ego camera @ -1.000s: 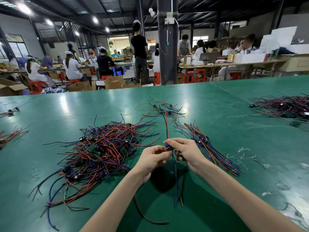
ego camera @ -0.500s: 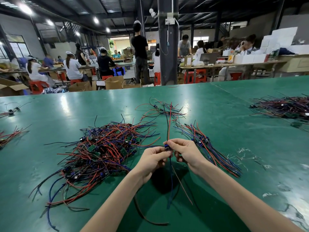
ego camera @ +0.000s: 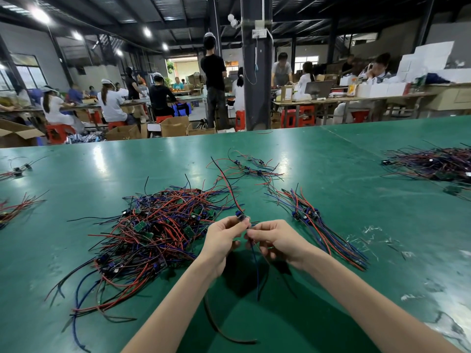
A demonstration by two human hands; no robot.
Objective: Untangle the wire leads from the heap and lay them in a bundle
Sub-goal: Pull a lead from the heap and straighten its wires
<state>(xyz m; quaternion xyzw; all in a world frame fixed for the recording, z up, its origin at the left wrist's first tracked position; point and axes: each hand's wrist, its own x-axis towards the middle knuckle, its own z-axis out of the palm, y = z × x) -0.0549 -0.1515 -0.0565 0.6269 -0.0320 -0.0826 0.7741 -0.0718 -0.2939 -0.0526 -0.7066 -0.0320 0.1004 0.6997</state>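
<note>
Broadly, a glossy green tabletop, scuffed pale in patches, fills the lower view. Left of centre on it sprawls the tangled heap of red, blue and black insulated wires, thin and springy, studded with small flat green circuit boards. Right of centre lies the straighter bundle of red and blue leads, its strands roughly parallel, with dark blue blocks clustered near its upper part (a smaller loose cluster of leads sits beyond, well apart).

Between heap and bundle both hands are raised over the table. The left hand pinches the small blue block of a single wire lead between thumb and fingertips. The right hand, fingers curled, pinches that lead's thin wires just beside the block. Its red and black strands arc up and leftward, and a blue strand hangs below the hands.

Half a second ago the upper red strand stood nearly straight up and a lower strand swung out to the right. Now the top leans left and the lower strand hangs straight. Heap and bundle lie as before.
</note>
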